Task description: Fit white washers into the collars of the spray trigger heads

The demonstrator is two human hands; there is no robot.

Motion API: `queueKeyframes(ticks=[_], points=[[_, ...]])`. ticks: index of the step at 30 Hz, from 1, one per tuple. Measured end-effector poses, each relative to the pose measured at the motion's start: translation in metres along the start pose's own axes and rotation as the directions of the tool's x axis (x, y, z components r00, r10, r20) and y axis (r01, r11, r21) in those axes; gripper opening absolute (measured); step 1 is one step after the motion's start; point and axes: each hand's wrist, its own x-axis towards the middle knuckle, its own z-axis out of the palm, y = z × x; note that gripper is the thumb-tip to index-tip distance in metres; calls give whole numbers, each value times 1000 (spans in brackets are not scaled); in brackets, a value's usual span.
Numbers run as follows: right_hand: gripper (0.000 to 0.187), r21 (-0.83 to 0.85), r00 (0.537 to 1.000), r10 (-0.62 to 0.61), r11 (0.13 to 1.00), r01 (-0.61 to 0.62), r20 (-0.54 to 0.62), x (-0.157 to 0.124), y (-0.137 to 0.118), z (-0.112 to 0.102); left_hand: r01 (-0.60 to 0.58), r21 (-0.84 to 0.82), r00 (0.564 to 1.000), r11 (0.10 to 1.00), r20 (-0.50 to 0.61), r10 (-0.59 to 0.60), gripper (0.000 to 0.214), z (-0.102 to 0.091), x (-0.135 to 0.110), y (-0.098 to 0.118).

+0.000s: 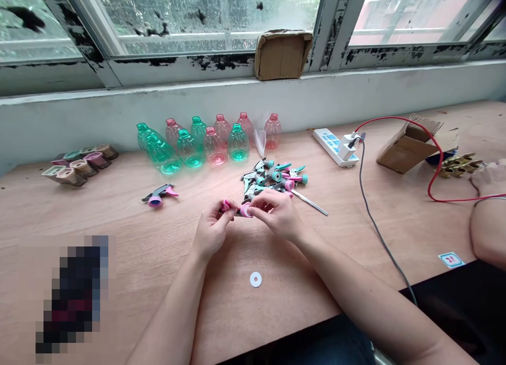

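Between my hands is a pink-and-grey spray trigger head [245, 210]. My left hand [214, 224] is closed around its body, with a pink part showing at the fingertips. My right hand [276, 211] pinches the pink collar at the other end. Just beyond lies a heap of teal, pink and grey trigger heads [272, 176]. A lone trigger head [160, 195] with a purple collar rests to the left. Nearer my body, a white ring washer [255, 279] lies flat on the wooden table [229, 312].
Green and red clear bottles [215, 146] stand along the wall, one green bottle leaning. A metal strip [310, 203] sticks out of the heap. Right of it are a power strip [332, 146] with cables and a cardboard box [407, 146]. Another person's arm [490, 223] is at far right.
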Motion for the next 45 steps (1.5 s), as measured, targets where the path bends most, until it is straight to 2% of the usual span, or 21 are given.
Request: queueKeyframes(ticks=[4,9,14,19,20,21,22,23,24,25,26,27,28,29,39,42,45], points=[[10,-184,996,-64,980,73,55,-1,-1,-3,13,91,1000,996,-13,-12,11,4,-1,2],[12,-264,991,-113,956,128,73,-2,3,-4,-40,169,999,985,-10,42,14,5,-2,5],[11,-270,993,-105,956,117,57,-3,3,-2,-93,239,995,966,-6,98,14,5,-4,3],[8,-205,993,-112,973,104,-26,-2,-2,-8,-73,172,994,982,-63,85,12,2,-2,-2],[7,-195,991,-131,972,129,2,-3,-3,-11,-59,154,993,986,-96,74,11,1,-1,-2],[8,-188,984,-154,967,169,92,-3,-5,-13,-44,137,989,990,-137,63,11,-1,0,-3],[11,-179,955,-172,959,218,242,-4,-7,-15,-29,120,982,992,-181,51,10,-2,1,-3],[15,-163,888,-173,951,264,427,-5,-9,-16,-18,103,974,995,-222,40,9,-4,3,-3],[20,-142,779,-156,944,299,607,-7,-11,-15,-9,87,965,996,-259,31,9,-6,4,-3],[25,-124,662,-126,940,317,739,-9,-13,-14,-2,73,957,997,-290,23,8,-7,5,-3],[28,-118,563,-93,938,327,821,-11,-14,-11,4,62,949,998,-315,16,8,-9,6,-3],[30,-126,501,-65,933,338,863,-13,-16,-8,9,56,943,998,-331,10,9,-10,6,-3],[30,-140,466,-43,926,352,884,-15,-17,-5,15,54,939,998,-343,5,9,-11,7,-3],[29,-159,451,-26,917,367,892,-16,-19,-2,20,55,937,998,-349,0,9,-12,7,-3],[17,-170,455,-10,919,354,890,-15,-17,3,54,62,951,997,-308,-32,8,-11,7,-11],[12,-166,475,-11,929,330,880,-15,-15,2,58,63,952,996,-305,-36,8,-11,7,-10],[10,-157,506,14,958,241,862,-14,-11,1,70,71,953,995,-298,-45,11,-11,7,-10]])
